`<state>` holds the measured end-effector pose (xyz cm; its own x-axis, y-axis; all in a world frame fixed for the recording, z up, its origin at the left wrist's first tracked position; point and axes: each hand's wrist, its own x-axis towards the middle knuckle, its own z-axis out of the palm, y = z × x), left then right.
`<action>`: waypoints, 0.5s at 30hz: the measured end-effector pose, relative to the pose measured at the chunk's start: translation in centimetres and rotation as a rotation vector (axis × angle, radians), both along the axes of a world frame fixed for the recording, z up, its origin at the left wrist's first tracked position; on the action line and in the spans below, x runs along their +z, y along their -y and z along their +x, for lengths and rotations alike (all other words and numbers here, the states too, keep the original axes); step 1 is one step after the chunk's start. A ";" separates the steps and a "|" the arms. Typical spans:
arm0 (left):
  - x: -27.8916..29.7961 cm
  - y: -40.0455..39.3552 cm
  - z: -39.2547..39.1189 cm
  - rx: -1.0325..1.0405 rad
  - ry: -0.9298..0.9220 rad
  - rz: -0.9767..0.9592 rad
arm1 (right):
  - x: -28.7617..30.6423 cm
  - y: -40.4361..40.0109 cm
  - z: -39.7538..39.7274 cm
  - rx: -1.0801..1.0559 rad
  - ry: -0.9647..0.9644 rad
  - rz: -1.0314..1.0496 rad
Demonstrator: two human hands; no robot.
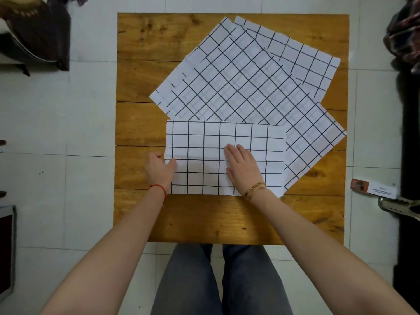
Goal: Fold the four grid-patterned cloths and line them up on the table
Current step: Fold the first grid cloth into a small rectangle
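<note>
A white cloth with a black grid (204, 142), folded into a rectangle, lies near the middle of the wooden table (141, 123), its edges square to me. My left hand (159, 169) pinches its left edge, thumb on top. My right hand (243, 167) presses flat on its right half with straight fingers. Behind it a large unfolded grid cloth (227, 83) lies skewed, and the folded one overlaps its near corner. Another grid cloth (304, 57) sticks out from under the large one at the back right.
The table stands on a pale tiled floor (91, 110). Dark fabric lies at the far left (38, 30) and along the right edge (404, 42). A small box (372, 188) lies on the floor to the right. My legs are under the table's near edge.
</note>
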<state>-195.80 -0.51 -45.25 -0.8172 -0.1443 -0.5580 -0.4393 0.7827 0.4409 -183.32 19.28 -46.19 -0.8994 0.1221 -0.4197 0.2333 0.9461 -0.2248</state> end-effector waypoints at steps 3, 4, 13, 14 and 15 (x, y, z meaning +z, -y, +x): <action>0.5 -0.2 -0.1 0.040 0.041 0.005 | -0.1 0.0 0.0 -0.002 0.026 -0.001; 0.6 -0.2 -0.2 0.059 0.068 0.022 | 0.0 0.0 -0.1 0.001 0.024 0.001; 0.8 1.6 -0.4 0.155 0.155 0.184 | 0.0 0.0 -0.8 0.028 0.043 0.015; 0.8 1.7 -0.5 0.138 0.172 0.194 | 0.0 0.0 -0.8 0.027 0.042 0.018; 0.8 1.9 -0.6 0.109 0.191 0.192 | -0.1 0.1 -0.8 0.022 0.039 0.018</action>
